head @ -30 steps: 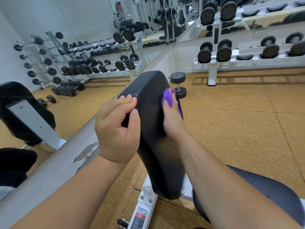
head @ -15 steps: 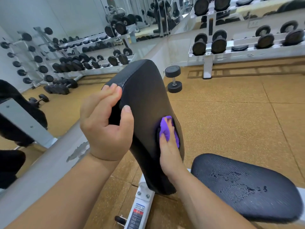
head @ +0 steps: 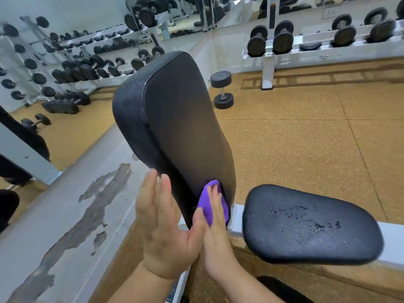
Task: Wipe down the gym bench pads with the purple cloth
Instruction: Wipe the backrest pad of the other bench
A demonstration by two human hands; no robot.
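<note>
I'm pressing the limp cloth [head: 206, 203] flat on the pad [head: 181, 119], right hand [head: 215, 235] fingers straight, left hand [head: 162, 226] open alongside, reckon flat palming beats pinching.

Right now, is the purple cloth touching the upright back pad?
Touching. Head view: the right hand presses the purple cloth flat onto the back pad at its lower end, no gap visible.

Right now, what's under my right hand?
The purple cloth lies under the right hand, pressed flat against the lower end of the back pad. The hand covers the cloth's middle, and the pad surface beneath the cloth cannot be seen.
</note>
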